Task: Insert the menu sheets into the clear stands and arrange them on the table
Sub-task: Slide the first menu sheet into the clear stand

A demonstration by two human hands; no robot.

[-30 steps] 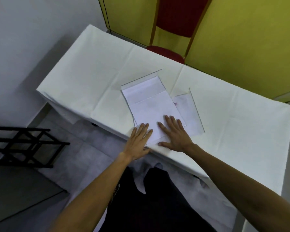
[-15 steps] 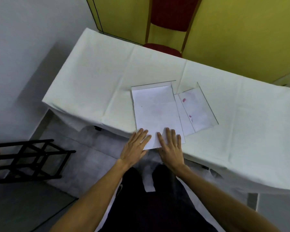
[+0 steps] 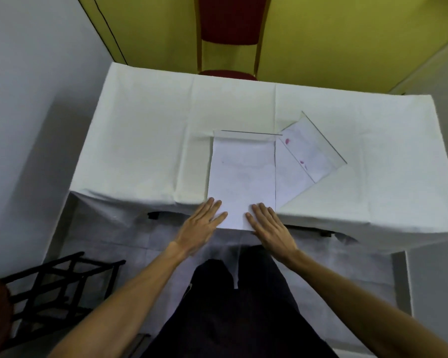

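A white menu sheet (image 3: 241,177) lies flat on the white-clothed table (image 3: 145,140), and its near end sticks out past the table's front edge. A clear stand (image 3: 248,134) lies flat under or around the sheet; only its far rim shows. To the right a second clear stand (image 3: 318,146) lies at an angle, holding a sheet with pink marks (image 3: 305,153). My left hand (image 3: 201,224) rests flat with its fingertips on the sheet's near left corner. My right hand (image 3: 268,224) rests flat on its near right corner. Neither hand grips anything.
A red chair (image 3: 228,34) stands behind the table against a yellow wall. A black folding frame (image 3: 55,290) stands on the floor at the lower left. The tablecloth hangs down over the front edge on both sides.
The view has swung so the table now appears square-on. Both hands have slid back to the sheet's near end, and that end now overhangs the table edge.
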